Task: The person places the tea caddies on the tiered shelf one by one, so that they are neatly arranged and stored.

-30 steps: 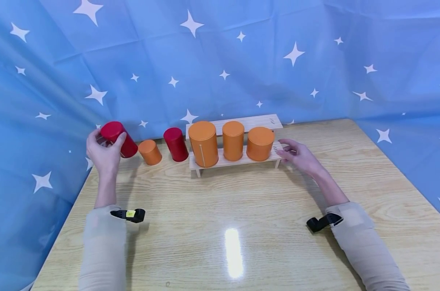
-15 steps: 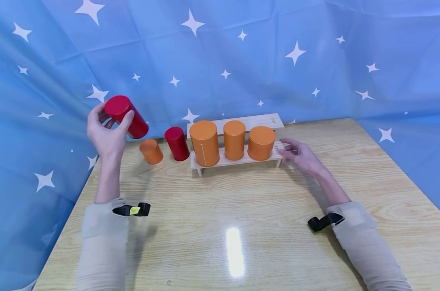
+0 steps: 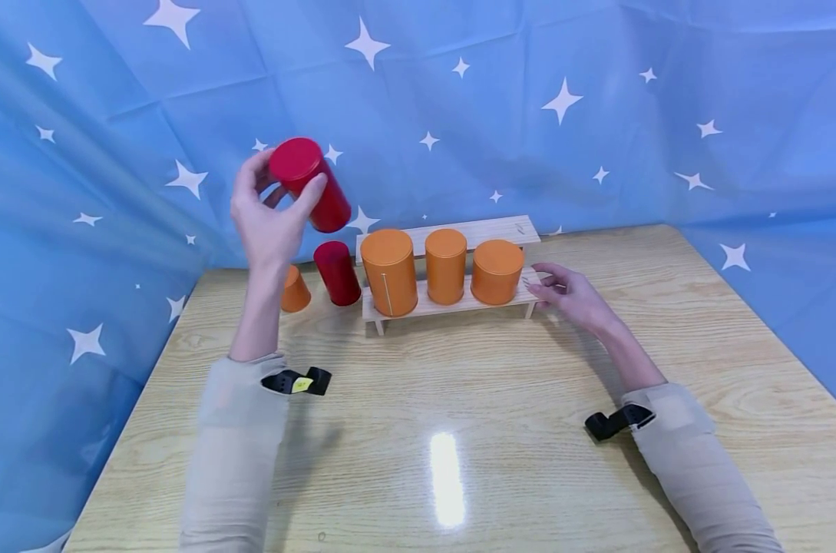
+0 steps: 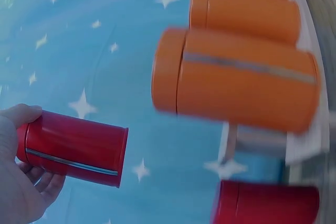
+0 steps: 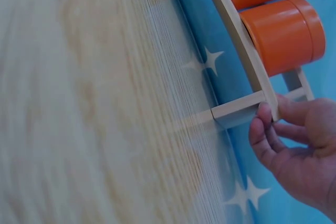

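My left hand (image 3: 269, 219) grips a red canister (image 3: 323, 192) by its lidded end. It is tilted and held in the air above a second red canister (image 3: 338, 276) that stands on the table. In the left wrist view, the thumb and fingers curl round the held canister's lid end. At the right end of a two-step wooden rack (image 3: 494, 230), my right hand (image 3: 575, 298) pinches the lower shelf's end between thumb and fingers. Along that shelf stand a tall orange canister (image 3: 392, 280), a narrower one (image 3: 445, 269) and a short wide one (image 3: 497, 273).
A small orange canister (image 3: 295, 292) stands on the table (image 3: 362, 430), partly hidden behind my left hand and wrist. Behind the table hangs a blue cloth (image 3: 418, 100) with white stars. The rack's upper shelf sits behind the orange canisters, close to the cloth.
My left hand has lifted the red canister from low at the table's back left and carried it up and to the right. My right hand stays at the rack's end.
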Demonstrator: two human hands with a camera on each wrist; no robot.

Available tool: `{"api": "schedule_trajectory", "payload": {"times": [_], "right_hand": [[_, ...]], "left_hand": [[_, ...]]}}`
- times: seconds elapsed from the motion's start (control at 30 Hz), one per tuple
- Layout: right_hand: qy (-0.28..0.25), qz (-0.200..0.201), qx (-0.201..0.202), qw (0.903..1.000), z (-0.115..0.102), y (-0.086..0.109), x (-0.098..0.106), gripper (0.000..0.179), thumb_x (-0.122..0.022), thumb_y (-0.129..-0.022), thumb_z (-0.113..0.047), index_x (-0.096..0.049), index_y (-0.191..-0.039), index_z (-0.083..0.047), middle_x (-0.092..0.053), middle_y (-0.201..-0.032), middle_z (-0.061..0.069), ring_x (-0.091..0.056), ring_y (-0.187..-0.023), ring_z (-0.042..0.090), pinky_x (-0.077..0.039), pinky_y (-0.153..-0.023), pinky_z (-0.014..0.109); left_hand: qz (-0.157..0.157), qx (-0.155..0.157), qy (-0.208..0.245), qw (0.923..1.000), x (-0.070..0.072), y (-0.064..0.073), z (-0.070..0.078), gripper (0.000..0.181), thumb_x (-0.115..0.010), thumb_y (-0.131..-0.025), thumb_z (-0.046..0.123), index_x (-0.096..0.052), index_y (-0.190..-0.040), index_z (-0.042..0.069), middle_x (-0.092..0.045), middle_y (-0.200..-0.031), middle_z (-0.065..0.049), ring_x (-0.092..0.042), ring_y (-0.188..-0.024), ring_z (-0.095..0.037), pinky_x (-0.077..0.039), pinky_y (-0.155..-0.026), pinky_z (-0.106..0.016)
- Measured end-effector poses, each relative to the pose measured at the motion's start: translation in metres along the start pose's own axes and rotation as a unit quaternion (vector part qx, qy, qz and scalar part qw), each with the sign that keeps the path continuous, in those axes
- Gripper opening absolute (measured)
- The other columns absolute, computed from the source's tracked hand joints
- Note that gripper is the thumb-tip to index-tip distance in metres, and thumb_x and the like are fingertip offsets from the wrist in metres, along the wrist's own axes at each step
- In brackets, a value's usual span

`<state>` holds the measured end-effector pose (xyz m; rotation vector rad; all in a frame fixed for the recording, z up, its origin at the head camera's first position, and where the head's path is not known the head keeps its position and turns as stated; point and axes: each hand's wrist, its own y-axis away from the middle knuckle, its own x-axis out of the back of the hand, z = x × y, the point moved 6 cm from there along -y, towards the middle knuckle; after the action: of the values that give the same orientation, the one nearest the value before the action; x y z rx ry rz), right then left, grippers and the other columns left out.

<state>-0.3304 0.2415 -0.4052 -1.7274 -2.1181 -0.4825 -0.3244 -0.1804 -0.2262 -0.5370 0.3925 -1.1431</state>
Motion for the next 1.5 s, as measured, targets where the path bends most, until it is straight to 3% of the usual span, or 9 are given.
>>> {"api": "schedule_trajectory", "payload": {"times": [0.1, 0.23, 0.37, 0.83, 1.2, 1.5], "right_hand": [[-0.002, -0.002, -0.003, 1.0, -0.006, 0.003, 0.0, 0.057, -0.058, -0.103, -0.01, -0.033, -0.152, 0.008, -0.055, -0.112, 0.025, -0.067, -0.091, 0.036, -0.055, -0.069, 0.032], [0.001, 0.0, -0.008, 1.0, 0.011, -0.004, 0.002, 0.058, -0.057, -0.104, -0.013, -0.032, -0.154, 0.005, -0.054, -0.116, 0.024, -0.067, -0.093, 0.034, -0.056, -0.075, 0.032], [0.001, 0.002, -0.004, 1.0, 0.019, -0.008, 0.002, 0.06, -0.057, -0.104, -0.017, -0.031, -0.155, 0.004, -0.054, -0.117, 0.022, -0.068, -0.093, 0.029, -0.056, -0.076, 0.031], [-0.005, 0.002, 0.0, 1.0, 0.019, -0.008, 0.001, 0.061, -0.059, -0.104, -0.02, -0.034, -0.155, 0.0, -0.055, -0.117, 0.021, -0.067, -0.094, 0.03, -0.056, -0.081, 0.03], [-0.003, 0.003, 0.001, 1.0, 0.021, -0.008, 0.002, 0.058, -0.059, -0.104, -0.018, -0.036, -0.153, 0.001, -0.055, -0.113, 0.021, -0.068, -0.093, 0.032, -0.055, -0.079, 0.03], [-0.01, 0.005, 0.001, 0.9999, 0.016, -0.006, 0.002, 0.058, -0.059, -0.103, -0.016, -0.035, -0.153, 0.003, -0.055, -0.116, 0.023, -0.068, -0.092, 0.031, -0.057, -0.081, 0.031]], "left_hand": [[-0.022, -0.007, 0.025, 0.9994, -0.023, 0.004, 0.008, 0.06, -0.086, -0.079, 0.014, -0.06, -0.131, 0.003, -0.063, -0.124, -0.007, -0.059, -0.113, -0.02, -0.053, -0.096, -0.03], [-0.055, -0.017, 0.033, 0.9978, -0.055, 0.009, 0.013, 0.058, -0.084, -0.08, 0.011, -0.059, -0.131, -0.002, -0.062, -0.125, -0.013, -0.06, -0.112, -0.022, -0.053, -0.096, -0.032], [-0.089, -0.021, 0.033, 0.9953, -0.084, 0.014, 0.012, 0.059, -0.085, -0.08, 0.015, -0.059, -0.131, -0.001, -0.062, -0.126, -0.012, -0.06, -0.112, -0.02, -0.053, -0.095, -0.03], [-0.173, -0.008, 0.034, 0.9844, -0.168, 0.036, 0.016, 0.06, -0.083, -0.084, 0.015, -0.057, -0.136, 0.001, -0.06, -0.127, -0.012, -0.059, -0.112, -0.019, -0.052, -0.092, -0.023], [-0.209, 0.06, -0.004, 0.9761, -0.213, 0.044, -0.009, 0.062, -0.082, -0.086, 0.019, -0.054, -0.14, 0.003, -0.059, -0.127, -0.01, -0.058, -0.11, -0.017, -0.053, -0.086, -0.02], [-0.218, 0.112, -0.027, 0.9692, -0.23, 0.046, -0.027, 0.063, -0.079, -0.089, 0.022, -0.051, -0.143, 0.007, -0.058, -0.131, -0.007, -0.055, -0.114, -0.015, -0.054, -0.086, -0.025]]}}
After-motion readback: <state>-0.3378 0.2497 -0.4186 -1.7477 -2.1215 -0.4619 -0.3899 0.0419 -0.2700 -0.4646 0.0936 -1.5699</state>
